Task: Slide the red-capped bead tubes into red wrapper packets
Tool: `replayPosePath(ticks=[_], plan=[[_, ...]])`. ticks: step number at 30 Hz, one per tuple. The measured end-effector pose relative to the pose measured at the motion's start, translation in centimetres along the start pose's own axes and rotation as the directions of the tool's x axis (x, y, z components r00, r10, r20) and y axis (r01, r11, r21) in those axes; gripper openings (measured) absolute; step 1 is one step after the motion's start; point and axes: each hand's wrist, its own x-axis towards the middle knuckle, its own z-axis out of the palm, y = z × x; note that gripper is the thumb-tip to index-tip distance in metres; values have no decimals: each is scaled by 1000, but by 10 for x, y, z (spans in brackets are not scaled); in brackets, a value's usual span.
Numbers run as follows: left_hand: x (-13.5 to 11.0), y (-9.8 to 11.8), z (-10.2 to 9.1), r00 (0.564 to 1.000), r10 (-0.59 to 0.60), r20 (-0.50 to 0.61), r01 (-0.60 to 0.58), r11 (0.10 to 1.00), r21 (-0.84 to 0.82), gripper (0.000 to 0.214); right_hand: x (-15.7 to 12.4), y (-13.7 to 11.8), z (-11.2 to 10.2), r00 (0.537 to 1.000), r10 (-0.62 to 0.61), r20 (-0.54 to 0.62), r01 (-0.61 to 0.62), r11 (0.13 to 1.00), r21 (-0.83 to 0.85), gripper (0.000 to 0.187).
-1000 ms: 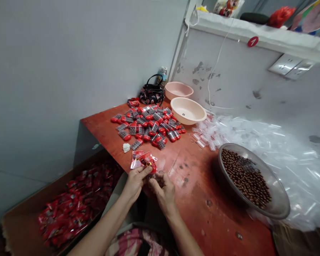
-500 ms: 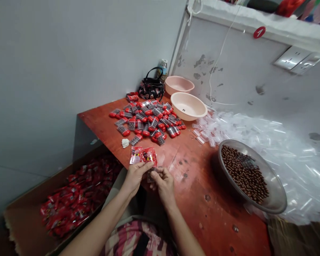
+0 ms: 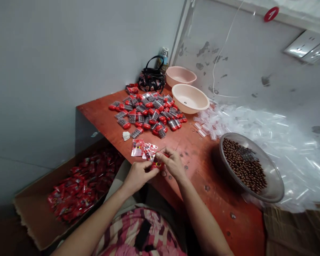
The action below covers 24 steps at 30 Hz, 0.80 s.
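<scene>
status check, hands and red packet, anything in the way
Right hand gripping red packet, left hand against it. More packets just beyond, on table. Bowl of brown balls off right, not in the way.

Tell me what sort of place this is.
Seemingly a small packing workshop, perhaps for sweets: a bowl of brown balls and a heap of red-ended clear packs share a red table, with a carton of red sachets beside it.

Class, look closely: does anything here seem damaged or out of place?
Yes: the grey wall behind the basins has dark patches, as if paint has flaked off. A crumpled white scrap also lies beside the red-capped packs.
</scene>
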Motion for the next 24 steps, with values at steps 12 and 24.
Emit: replayPosePath(ticks=[12,24], plan=[[10,-10,13,937,-347,-32,120,406,-906,17,-44,35,38,984,113,-137,-68,952,298,27],[13,-19,2,946,-307,108,255,494,-831,22,-52,44,43,980,161,-115,-105,916,387,21]])
